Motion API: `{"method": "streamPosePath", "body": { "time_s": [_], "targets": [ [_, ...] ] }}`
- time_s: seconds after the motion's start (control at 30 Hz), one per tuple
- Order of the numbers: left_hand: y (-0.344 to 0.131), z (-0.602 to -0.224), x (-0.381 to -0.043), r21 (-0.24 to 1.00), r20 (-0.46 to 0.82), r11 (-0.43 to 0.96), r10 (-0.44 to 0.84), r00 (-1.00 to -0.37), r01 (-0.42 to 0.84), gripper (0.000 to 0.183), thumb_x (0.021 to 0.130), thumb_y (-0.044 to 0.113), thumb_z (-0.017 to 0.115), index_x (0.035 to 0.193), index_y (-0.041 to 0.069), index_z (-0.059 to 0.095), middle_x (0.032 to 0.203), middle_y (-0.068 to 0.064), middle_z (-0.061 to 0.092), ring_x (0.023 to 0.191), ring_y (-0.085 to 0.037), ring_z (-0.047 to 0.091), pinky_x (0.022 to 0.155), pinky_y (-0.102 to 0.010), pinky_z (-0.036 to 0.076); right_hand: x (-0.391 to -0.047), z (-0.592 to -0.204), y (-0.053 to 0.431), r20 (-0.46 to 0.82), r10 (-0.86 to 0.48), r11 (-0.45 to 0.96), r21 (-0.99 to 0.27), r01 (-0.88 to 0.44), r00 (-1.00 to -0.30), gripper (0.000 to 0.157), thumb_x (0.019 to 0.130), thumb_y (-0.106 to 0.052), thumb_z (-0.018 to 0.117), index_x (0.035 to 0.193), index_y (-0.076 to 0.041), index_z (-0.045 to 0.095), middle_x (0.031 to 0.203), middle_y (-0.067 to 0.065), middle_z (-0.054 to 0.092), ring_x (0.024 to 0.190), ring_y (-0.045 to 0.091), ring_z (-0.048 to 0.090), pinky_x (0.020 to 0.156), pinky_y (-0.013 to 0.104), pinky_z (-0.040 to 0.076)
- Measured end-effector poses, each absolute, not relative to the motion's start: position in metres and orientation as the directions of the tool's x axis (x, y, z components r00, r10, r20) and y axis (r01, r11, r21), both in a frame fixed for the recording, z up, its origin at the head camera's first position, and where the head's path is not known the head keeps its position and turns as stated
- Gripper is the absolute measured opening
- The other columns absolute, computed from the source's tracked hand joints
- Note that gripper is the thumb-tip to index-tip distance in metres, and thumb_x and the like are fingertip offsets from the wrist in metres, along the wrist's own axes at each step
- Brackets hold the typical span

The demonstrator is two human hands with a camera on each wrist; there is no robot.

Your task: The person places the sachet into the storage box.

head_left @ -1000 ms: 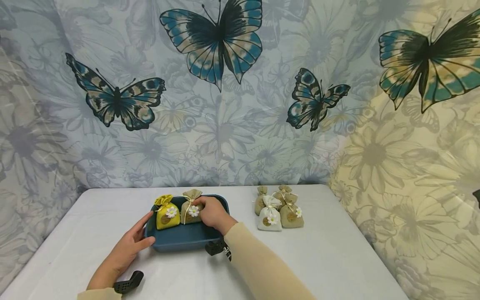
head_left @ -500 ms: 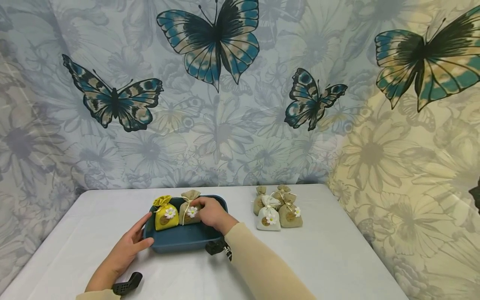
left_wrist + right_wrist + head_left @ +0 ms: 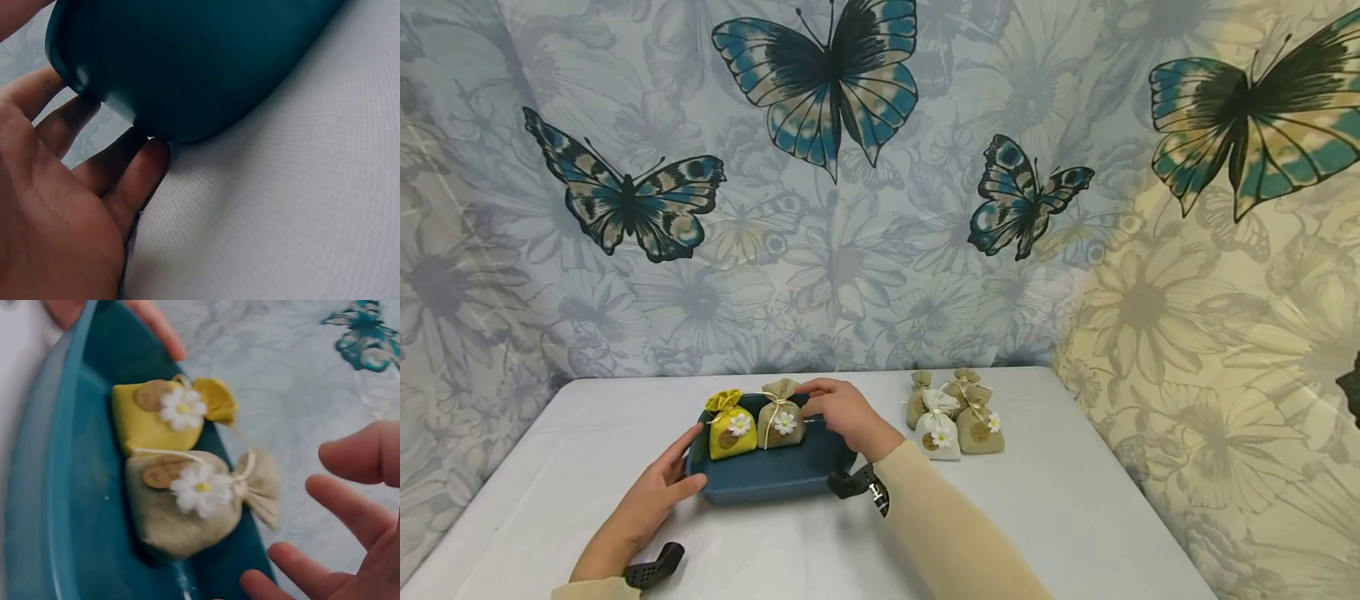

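A blue tray (image 3: 767, 478) stands on the table with a yellow drawstring pouch (image 3: 727, 440) and a beige drawstring pouch (image 3: 775, 433) side by side against its far wall. Each pouch bears a white daisy and a round tag. My left hand (image 3: 653, 497) touches the tray's left end, its fingers stretched along the outside and the thumb by the near corner; the left wrist view shows fingertips (image 3: 150, 156) against the tray's wall. Above the tray's right part, my right hand (image 3: 848, 419) is beside the beige pouch, fingers spread and holding nothing; in the right wrist view a gap separates them from the pouch.
To the right of the tray, a white pouch (image 3: 937, 442) and several beige pouches (image 3: 981, 435) stand in a cluster on the white tablecloth (image 3: 1045, 517). Behind the table hangs a butterfly-patterned cloth (image 3: 850, 292).
My right hand has let go of the beige pouch and moved right and slightly up. The pouch stays upright in the tray. My left hand keeps its place at the tray's end.
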State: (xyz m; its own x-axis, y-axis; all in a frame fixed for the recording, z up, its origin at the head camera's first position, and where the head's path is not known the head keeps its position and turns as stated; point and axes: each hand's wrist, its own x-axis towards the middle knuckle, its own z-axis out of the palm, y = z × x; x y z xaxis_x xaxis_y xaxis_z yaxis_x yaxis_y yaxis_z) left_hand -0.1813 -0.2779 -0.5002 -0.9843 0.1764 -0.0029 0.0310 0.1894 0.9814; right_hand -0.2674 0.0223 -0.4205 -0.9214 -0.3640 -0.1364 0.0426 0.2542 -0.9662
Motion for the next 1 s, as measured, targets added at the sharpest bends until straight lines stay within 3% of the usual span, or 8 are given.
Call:
{"method": "streamPosePath", "body": {
  "time_s": [0.23,0.43,0.63,0.8,1.0],
  "targets": [
    [-0.277,-0.502,-0.185,0.981,-0.003,0.193,0.184,-0.983,0.033,0.079,0.100,0.014,0.063,0.162,0.015,0.014,0.164,-0.018,-0.003,0.146,-0.047,0.001,0.112,-0.060,0.010,-0.257,-0.413,0.062,0.002,-0.413,-0.017,-1.000,0.006,-0.911,0.046,0.093,-0.011,0.063,0.139,-0.005,0.059,0.144,0.013,0.049,0.126,0.031,0.051,0.103,0.055,0.041],
    [-0.276,-0.501,-0.185,0.981,-0.012,0.193,0.184,-0.983,0.024,0.080,0.100,0.015,0.063,0.162,0.014,0.013,0.164,-0.018,-0.004,0.146,-0.048,0.001,0.112,-0.061,0.011,-0.241,-0.414,0.101,0.089,-0.361,-0.233,-0.972,-0.003,-0.928,0.049,0.093,-0.002,0.058,0.141,0.006,0.050,0.149,0.018,0.042,0.135,0.035,0.042,0.104,0.057,0.039],
    [-0.276,-0.500,-0.183,0.981,-0.014,0.195,0.175,-0.984,0.021,0.080,0.100,0.015,0.064,0.162,0.014,0.013,0.164,-0.018,-0.004,0.146,-0.048,0.001,0.112,-0.062,0.010,-0.222,-0.428,0.137,0.106,-0.330,-0.290,-0.957,-0.006,-0.938,0.046,0.096,0.003,0.051,0.142,0.009,0.045,0.150,0.021,0.037,0.133,0.035,0.044,0.103,0.057,0.041],
    [-0.276,-0.502,-0.183,0.981,-0.010,0.191,0.170,-0.985,0.023,0.080,0.099,0.013,0.064,0.162,0.014,0.014,0.164,-0.018,-0.004,0.146,-0.048,0.000,0.112,-0.061,0.010,-0.210,-0.440,0.174,0.199,-0.318,-0.331,-0.939,-0.088,-0.927,0.049,0.097,0.003,0.051,0.143,0.014,0.037,0.152,0.027,0.031,0.136,0.039,0.039,0.103,0.056,0.040],
    [-0.277,-0.502,-0.182,0.982,-0.018,0.187,0.167,-0.986,0.014,0.081,0.099,0.014,0.064,0.162,0.015,0.012,0.164,-0.018,-0.006,0.146,-0.048,0.000,0.112,-0.062,0.011,-0.202,-0.451,0.221,0.282,-0.272,-0.346,-0.921,-0.180,-0.920,0.048,0.099,0.006,0.049,0.145,0.012,0.036,0.149,0.019,0.038,0.137,0.038,0.037,0.102,0.053,0.043]
  ]
}}
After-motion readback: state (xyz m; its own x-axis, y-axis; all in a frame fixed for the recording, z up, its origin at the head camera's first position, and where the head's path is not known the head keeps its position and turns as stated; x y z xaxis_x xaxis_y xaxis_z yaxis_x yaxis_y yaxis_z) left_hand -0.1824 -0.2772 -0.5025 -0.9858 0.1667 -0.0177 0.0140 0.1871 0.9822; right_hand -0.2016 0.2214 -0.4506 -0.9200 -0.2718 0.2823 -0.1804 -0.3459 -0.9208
